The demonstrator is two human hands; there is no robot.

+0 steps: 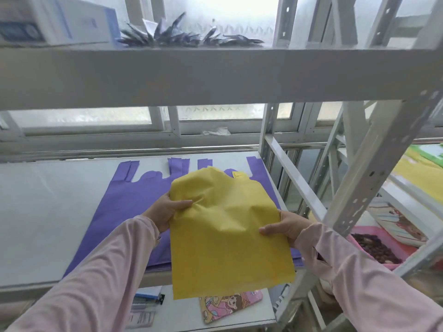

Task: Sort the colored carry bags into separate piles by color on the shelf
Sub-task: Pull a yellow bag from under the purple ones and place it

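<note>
Both hands grip one yellow bag (227, 236) by its side edges: the left hand (165, 213) pinches the left edge with the thumb on top, puckering the cloth there, and the right hand (285, 226) clamps the right edge the same way, thumb over and fingers hidden beneath. Held at two sides like this, the bag stays spread and roughly flat, which suits laying it down as a sheet and not as a crumple. It hangs in the air above the front of the shelf (48, 224), its lower edge drooping past the shelf lip, its handle end pointing away toward the window.

Under and behind it lie the purple bags (129, 195), flat on the shelf with their handles toward the back, stacked with edges nearly matched so they read as one pile. The yellow bag overlaps this pile in view but does not rest on it. My guess is that it is being carried off to its own colour; further yellow material (414, 178) shows on the neighbouring rack to the right, a likely home for it, though I cannot tell whether that is a bag pile.

Bare white shelf to the left of the purple pile would also take a new stack.
</note>
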